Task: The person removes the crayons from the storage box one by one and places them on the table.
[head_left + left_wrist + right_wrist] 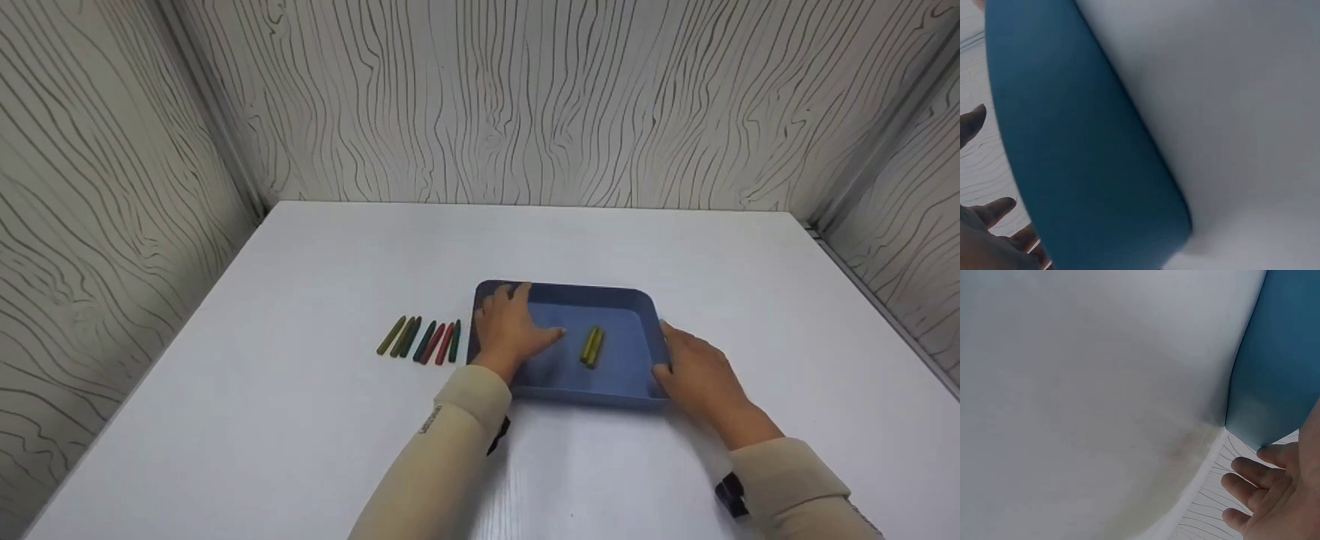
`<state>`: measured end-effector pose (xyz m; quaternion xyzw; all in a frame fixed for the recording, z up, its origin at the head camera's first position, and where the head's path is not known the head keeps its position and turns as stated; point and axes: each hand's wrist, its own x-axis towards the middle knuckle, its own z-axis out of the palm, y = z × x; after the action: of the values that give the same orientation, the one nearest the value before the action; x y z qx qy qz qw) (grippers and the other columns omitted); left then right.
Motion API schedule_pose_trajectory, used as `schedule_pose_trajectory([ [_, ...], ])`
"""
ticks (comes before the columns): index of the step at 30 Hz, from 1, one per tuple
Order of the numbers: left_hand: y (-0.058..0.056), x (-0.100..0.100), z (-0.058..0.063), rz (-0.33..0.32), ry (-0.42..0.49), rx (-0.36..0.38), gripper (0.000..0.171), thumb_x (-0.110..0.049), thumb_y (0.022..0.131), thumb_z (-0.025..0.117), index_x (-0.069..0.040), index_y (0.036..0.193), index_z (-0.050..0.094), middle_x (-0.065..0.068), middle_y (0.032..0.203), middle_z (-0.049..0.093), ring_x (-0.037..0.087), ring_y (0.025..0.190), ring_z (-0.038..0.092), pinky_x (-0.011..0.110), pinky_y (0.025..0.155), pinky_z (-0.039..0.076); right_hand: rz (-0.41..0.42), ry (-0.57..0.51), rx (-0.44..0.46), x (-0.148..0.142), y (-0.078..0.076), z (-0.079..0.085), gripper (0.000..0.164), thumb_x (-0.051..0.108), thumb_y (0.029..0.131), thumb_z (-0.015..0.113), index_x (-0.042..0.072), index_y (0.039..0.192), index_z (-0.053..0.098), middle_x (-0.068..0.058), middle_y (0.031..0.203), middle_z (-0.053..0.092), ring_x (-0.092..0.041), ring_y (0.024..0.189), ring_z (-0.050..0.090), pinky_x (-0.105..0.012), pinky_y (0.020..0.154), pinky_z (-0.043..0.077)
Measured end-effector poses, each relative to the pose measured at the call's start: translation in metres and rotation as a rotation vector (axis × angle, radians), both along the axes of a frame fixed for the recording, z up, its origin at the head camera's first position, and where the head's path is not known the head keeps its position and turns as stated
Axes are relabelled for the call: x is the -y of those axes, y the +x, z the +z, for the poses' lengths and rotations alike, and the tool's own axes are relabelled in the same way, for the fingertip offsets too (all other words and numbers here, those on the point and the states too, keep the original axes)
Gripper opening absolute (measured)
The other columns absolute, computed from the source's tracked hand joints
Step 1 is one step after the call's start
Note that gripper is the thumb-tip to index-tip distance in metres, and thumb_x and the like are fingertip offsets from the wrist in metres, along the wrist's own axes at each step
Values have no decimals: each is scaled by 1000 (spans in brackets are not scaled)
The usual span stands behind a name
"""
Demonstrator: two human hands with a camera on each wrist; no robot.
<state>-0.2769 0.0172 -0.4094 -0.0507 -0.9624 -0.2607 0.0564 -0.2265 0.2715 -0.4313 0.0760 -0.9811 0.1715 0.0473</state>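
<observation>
A shallow blue tray (570, 395) lies on the white table with two yellow-green crayons (592, 346) side by side in it. My left hand (511, 330) is over the tray's left part, fingers spread toward the far rim and thumb out to the right; nothing is in its grasp. My right hand (701, 371) is beside the tray's right wall, thumb at the rim and fingers along the outside. In the right wrist view its fingers (1255, 478) are loosely bent, one fingertip at the tray's corner. The left wrist view shows the tray's outer wall (1084, 146) close up.
Left of the tray, several crayons (430, 343) in yellow-green, dark green and red lie in a slanting row on the table (262, 420). Wood-grain patterned panels (487, 105) stand behind the table and at both sides.
</observation>
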Motion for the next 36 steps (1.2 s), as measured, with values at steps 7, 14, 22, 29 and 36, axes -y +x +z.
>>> schedule_pose_trajectory([
  [7,3,-22,-6,-22,29,2,78,-49,76,75,-16,140,48,11,136,48,28,123,45,47,99,33,16,-2,-6,-1,0,-1,61,13,91,49,-12,143,28,-33,139,38,-49,127,33,-58,104,23],
  [14,5,-35,-12,-31,15,26,70,-44,78,74,-16,138,51,9,131,51,26,119,47,44,97,35,13,-7,-12,2,0,1,62,13,90,51,-12,142,29,-34,138,39,-50,126,34,-58,103,24],
  [22,5,-44,-16,-35,-4,58,66,-40,80,73,-17,138,51,7,129,53,24,119,47,41,99,34,9,-10,-9,2,0,3,62,12,90,50,-11,143,29,-33,138,39,-49,127,34,-57,103,24],
  [29,5,-52,-22,-41,0,46,62,-41,82,70,-17,136,53,8,128,54,25,119,48,41,98,35,0,-16,-2,2,0,2,62,13,90,51,-11,144,28,-33,138,39,-49,128,33,-57,104,23],
  [36,7,-55,-24,-43,-29,39,58,-40,81,71,-18,132,58,6,122,57,23,114,51,39,94,38,6,-10,8,1,2,1,62,13,91,49,-10,144,27,-32,138,39,-49,128,33,-58,104,22],
])
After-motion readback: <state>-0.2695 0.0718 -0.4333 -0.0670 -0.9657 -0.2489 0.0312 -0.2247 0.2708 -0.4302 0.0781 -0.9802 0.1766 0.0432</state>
